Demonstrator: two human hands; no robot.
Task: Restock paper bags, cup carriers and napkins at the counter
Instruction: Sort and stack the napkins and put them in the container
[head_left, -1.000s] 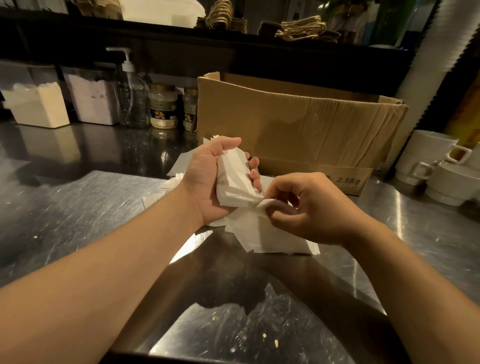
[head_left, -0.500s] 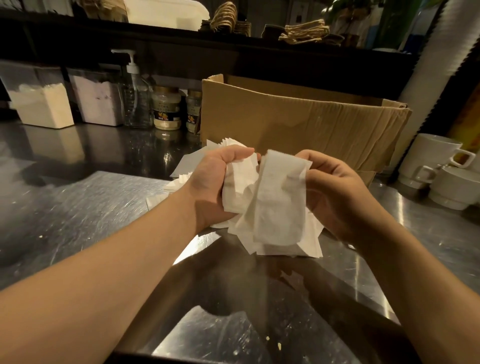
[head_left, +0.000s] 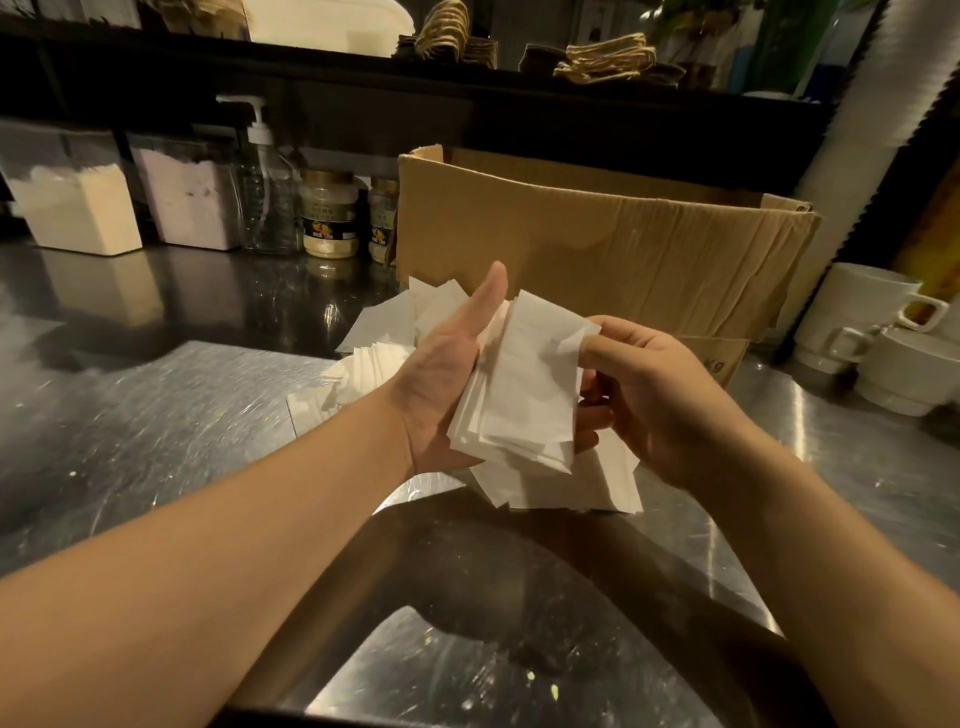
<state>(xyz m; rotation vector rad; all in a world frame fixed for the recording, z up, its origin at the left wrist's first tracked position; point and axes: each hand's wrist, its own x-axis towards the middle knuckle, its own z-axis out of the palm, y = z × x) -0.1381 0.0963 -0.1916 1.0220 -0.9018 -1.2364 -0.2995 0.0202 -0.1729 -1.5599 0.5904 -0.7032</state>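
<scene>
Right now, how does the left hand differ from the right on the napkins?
The left hand cradles the napkin stack from behind with its thumb straight up; the right hand pinches the front napkin's top corner between thumb and finger. The left hand bears the stack's weight, while the right only grips an edge. Both are bare and held above the steel counter.

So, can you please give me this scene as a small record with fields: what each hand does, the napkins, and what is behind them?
left hand: holds a stack of white napkins, thumb straight up
right hand: pinches the upper right edge of the stack
loose napkins: lying on the steel counter
behind: open cardboard box
far right: white cups
</scene>
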